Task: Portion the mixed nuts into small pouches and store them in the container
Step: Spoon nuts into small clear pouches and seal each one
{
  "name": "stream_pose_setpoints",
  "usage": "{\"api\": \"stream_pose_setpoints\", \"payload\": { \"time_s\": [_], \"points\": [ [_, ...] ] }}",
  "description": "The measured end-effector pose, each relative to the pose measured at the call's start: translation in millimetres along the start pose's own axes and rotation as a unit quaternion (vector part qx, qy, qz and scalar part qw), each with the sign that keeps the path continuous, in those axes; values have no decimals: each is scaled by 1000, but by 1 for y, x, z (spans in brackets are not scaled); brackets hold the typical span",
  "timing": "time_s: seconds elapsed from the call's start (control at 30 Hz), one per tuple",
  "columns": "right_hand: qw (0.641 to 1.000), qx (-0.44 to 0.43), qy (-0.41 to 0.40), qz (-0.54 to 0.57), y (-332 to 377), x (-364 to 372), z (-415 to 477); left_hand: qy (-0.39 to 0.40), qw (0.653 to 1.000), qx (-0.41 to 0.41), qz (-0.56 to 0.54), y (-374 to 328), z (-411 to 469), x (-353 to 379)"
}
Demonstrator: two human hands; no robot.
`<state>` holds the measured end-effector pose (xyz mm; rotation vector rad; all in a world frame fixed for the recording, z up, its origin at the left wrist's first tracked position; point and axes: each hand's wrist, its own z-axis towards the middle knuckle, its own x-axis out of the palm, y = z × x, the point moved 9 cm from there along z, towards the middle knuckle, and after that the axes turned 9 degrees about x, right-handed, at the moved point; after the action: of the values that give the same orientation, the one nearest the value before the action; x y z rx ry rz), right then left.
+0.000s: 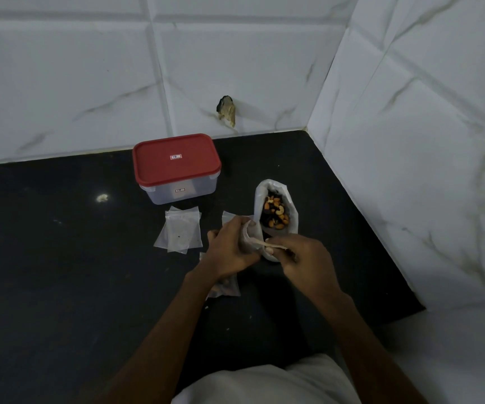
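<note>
While your left hand curls round the small pouch at mid-frame and your right hand pinches its mouth, judge it thin, limp and slippery, best held by the rim. It looks translucent white, just beside the open nut bag. The red-lidded container stands closed, up and left of both.

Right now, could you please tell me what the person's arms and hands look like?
The left forearm and right forearm are bare, with no sleeves in view. The left hand and right hand wear no gloves, and no watch or bracelet shows at either wrist. Rings are too dim to tell. A white garment shows at the bottom edge.
</note>
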<state>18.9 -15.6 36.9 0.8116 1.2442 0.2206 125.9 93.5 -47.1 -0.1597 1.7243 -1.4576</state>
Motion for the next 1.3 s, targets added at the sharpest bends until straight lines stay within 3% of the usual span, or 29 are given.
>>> {"api": "stream_pose_setpoints", "payload": {
  "time_s": [0.23,0.37,0.47,0.67,0.87,1.03,1.17,1.3],
  "points": [
    [998,34,-18,48,-8,-2,1,-8,1000,-3,-5,-3,-5,-2],
    [965,160,-85,190,-34,-17,-1,-24,1000,-2,-7,-2,-5,-4],
    [933,250,-115,232,-61,-20,-2,-21,1000,-6,19,-1,-2,-4],
    [926,313,-152,148,-97,-32,12,-11,999,3,41,-10,8,-4],
    [957,252,-139,-47,-83,-41,36,34,994,-13,100,-13,26,-1],
    [958,196,-126,-169,-61,-35,48,79,990,-12,115,-11,31,7],
    [962,206,-123,-131,-68,-27,55,79,991,-10,109,-10,31,8],
    [954,282,-99,-18,-94,-19,59,77,991,-13,111,-7,33,10]
  ]
}}
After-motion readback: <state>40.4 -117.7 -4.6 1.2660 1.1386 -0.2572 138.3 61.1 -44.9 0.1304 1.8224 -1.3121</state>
